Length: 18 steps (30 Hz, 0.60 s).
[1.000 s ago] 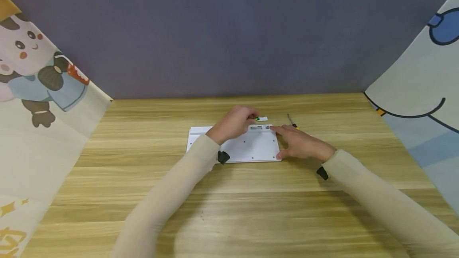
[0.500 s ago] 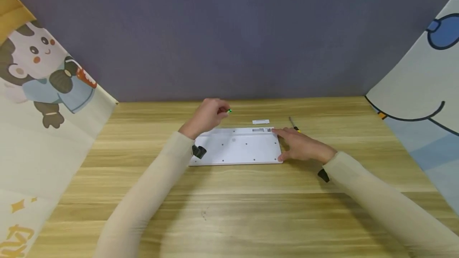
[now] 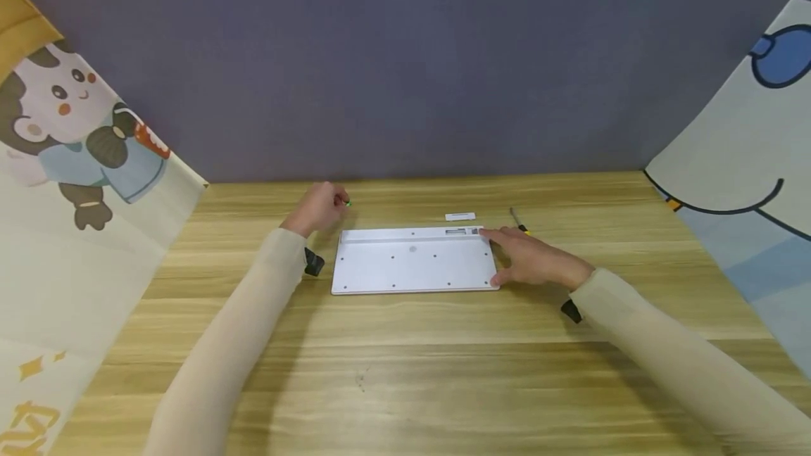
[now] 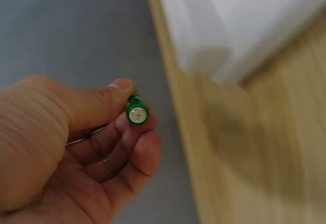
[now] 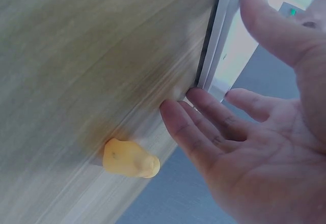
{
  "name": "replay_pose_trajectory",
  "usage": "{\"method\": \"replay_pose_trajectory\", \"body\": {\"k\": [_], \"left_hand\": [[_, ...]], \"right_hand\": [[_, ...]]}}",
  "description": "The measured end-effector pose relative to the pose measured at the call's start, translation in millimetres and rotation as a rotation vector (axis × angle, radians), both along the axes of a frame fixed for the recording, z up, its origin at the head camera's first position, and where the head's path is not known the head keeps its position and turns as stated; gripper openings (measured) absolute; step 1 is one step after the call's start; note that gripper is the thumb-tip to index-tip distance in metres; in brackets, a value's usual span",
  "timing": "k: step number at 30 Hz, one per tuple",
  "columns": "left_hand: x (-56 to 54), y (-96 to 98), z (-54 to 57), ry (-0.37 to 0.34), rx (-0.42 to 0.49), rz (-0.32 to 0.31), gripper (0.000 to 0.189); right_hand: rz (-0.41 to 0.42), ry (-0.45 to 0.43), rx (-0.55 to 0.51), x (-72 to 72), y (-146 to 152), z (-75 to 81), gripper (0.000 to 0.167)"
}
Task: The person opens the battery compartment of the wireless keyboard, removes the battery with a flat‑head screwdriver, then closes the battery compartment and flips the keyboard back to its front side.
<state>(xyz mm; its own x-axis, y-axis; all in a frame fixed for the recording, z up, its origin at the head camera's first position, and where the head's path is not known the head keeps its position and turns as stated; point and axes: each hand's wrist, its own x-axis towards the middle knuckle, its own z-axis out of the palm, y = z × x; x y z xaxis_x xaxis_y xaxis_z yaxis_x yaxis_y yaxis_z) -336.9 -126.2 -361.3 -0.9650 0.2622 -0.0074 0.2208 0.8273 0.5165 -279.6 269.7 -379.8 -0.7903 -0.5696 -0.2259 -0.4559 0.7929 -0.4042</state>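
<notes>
A white keyboard (image 3: 412,266) lies underside up on the table, with a small uncovered battery slot (image 3: 455,232) near its far right corner. Beyond its far left corner, my left hand (image 3: 319,207) pinches a green battery (image 4: 137,113) between thumb and fingers; the flat silver end faces the left wrist camera. My right hand (image 3: 529,255) rests at the keyboard's right end, thumb on the near corner and fingertips along the far one, its fingers fairly straight. A white battery cover (image 3: 460,217) lies just behind the slot.
A screwdriver (image 3: 521,222) lies behind my right hand; its yellow handle end (image 5: 130,159) shows in the right wrist view. The wooden table (image 3: 405,378) ends at a grey wall panel (image 3: 405,62), with cartoon-printed panels on both sides.
My left hand has moved left from near the battery cover to beyond the keyboard's far left corner, carrying the green battery. My right hand has stayed at the keyboard's right end.
</notes>
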Motion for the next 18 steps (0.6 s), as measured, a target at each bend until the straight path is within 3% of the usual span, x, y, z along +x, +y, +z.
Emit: {"method": "replay_pose_trajectory", "body": {"k": [8,18], "left_hand": [[-15.5,-10.1,-19.9,-0.022,-0.096,0.017,0.019],[-26.9,-6.9,-27.6,-0.088,-0.113,0.094,0.024]], "right_hand": [[-0.003,-0.015,0.002,1.5,-1,1.9,0.096],[-0.032,-0.037,0.038,1.8,0,1.9,0.098]]}}
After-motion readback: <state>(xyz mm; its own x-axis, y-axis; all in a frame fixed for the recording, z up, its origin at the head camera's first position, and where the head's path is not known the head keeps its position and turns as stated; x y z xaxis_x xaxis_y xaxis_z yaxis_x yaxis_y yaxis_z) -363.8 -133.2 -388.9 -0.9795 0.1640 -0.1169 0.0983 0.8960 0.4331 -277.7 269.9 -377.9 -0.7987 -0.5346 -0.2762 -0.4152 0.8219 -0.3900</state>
